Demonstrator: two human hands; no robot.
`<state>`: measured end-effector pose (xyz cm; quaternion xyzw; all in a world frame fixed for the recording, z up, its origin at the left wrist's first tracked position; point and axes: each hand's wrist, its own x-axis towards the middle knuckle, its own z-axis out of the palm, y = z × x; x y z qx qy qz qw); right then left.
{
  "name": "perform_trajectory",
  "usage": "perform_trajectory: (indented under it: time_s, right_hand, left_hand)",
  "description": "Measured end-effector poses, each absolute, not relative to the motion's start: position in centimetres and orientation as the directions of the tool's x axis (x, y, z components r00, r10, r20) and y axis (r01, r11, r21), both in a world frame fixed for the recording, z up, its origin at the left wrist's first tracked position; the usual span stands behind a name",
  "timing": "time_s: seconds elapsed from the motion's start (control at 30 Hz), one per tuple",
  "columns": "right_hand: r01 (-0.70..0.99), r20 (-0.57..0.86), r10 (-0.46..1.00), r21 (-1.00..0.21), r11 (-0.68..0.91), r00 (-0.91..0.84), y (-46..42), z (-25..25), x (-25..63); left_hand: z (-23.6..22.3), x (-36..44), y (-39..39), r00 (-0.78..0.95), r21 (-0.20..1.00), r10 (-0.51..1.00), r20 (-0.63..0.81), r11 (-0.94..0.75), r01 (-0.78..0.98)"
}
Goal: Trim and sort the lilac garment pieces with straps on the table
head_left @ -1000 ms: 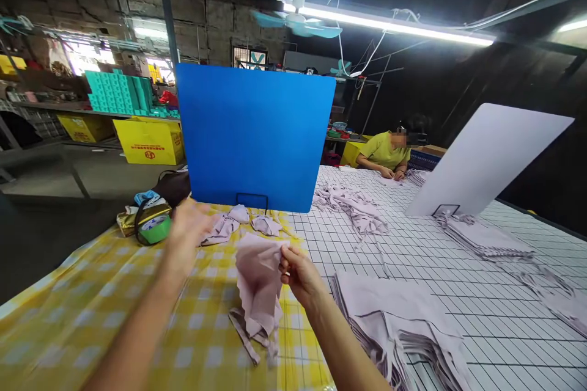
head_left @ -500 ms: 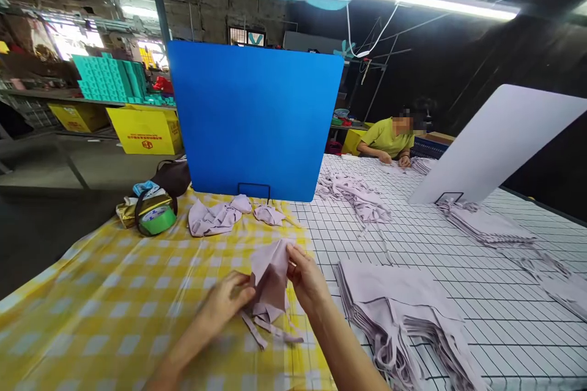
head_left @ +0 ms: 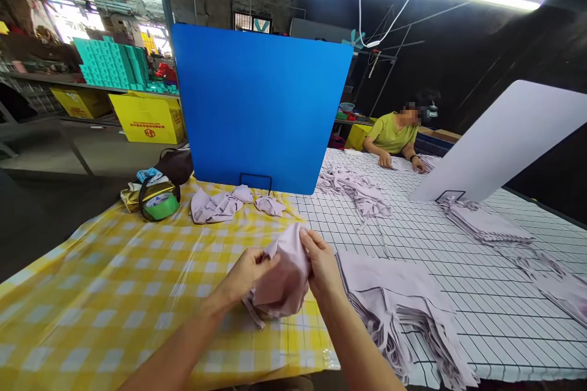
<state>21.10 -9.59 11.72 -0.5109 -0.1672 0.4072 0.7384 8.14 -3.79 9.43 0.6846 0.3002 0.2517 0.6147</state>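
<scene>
Between my two hands a pale mauve fabric piece (head_left: 285, 278) is held up, spread into a rounded pouch, with a thin strap hanging from its lower left. My left hand (head_left: 251, 272) pinches its left edge between thumb and fingers. At its upper right edge, the thumb and fingers of my right hand (head_left: 321, 259) are closed on the cloth. To the right lies a neat stack of mauve cloth pieces (head_left: 403, 284) with straps at its near side. Crumpled mauve pieces (head_left: 215, 204) rest beyond my hands on the yellow checked cloth (head_left: 151, 275).
A blue board (head_left: 261, 110) stands upright across the table, and a white board (head_left: 504, 140) leans at the right. Green tape (head_left: 162, 204) sits at the left edge. More mauve pieces (head_left: 358, 189) cover the white grid cloth (head_left: 486, 311). A person in a yellow-green top (head_left: 389, 134) works at the far side.
The fabric has been opened out from a folded, pointed shape into a rounded pouch. My left hand has moved up and right, now gripping its edge. The view has shifted slightly.
</scene>
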Motion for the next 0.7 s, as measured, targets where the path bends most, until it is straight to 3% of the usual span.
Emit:
perform_trajectory:
  time_s: [0.13,0.27,0.37,0.43,0.5,0.57,0.63,0.7]
  right_hand:
    - [-0.431,-0.141,0.733,-0.874,0.223,0.666,-9.3,14.1,22.7]
    - [-0.277,0.068,0.690,-0.884,0.376,0.720,-10.6,17.1,22.8]
    - [-0.122,0.158,0.775,-0.949,0.290,0.612,-13.1,17.3,21.5]
    - [0.002,0.103,0.923,-0.994,0.111,0.371,-15.2,15.7,20.4]
    - [0.213,-0.040,0.998,-0.976,-0.048,0.043,-17.3,12.9,19.6]
    - [0.488,-0.204,0.957,-0.869,-0.080,-0.205,-18.9,9.7,19.2]
    - [0.690,-0.338,0.896,-0.722,-0.051,-0.287,-19.7,6.8,19.3]
    - [0.801,-0.402,0.887,-0.595,-0.067,-0.225,-19.4,5.0,19.9]
  left_hand:
    - [12.7,10.6,-1.8,0.724,0.979,0.687,0.057,0.104,-0.175]
    - [17.1,11.7,-0.7,0.694,0.920,0.699,0.174,0.136,-0.367]
    - [17.8,9.7,0.2,0.707,0.915,0.668,0.234,0.094,-0.392]
    - [16.0,7.1,0.9,0.787,0.963,0.578,0.216,0.006,-0.268]
    - [12.5,4.0,1.5,0.913,0.997,0.407,0.005,-0.076,0.029]
    - [8.5,1.0,1.6,0.908,0.940,0.351,-0.230,-0.161,0.301]
    - [4.9,-1.5,1.3,0.824,0.852,0.468,-0.320,-0.239,0.466]
    - [2.7,-3.2,0.8,0.768,0.815,0.557,-0.315,-0.256,0.520]
